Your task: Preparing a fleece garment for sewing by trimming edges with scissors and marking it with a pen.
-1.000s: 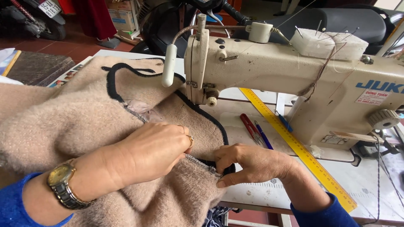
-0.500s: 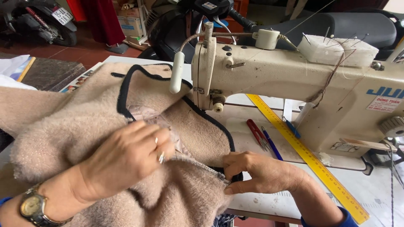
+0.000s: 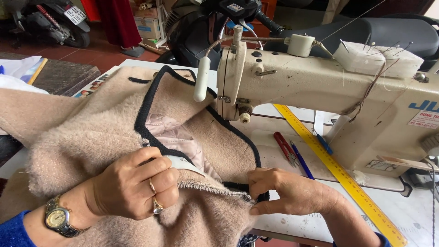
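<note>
Beige fleece coat (image 3: 91, 137), black-edged, on bench (image 3: 292, 224) before cream sewing machine (image 3: 329, 96): left hand (image 3: 132, 187) clenches its edge, right hand (image 3: 288, 192) pinches its zipper (image 3: 215, 190).

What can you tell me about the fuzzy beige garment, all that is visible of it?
The fuzzy beige garment looks like plush wool, edged with black trim, with a pale patterned lining and a zipper edge exposed. It lies bunched on the white table before the sewing machine. The left hand grips a fold; the right hand pinches the edge.
</note>
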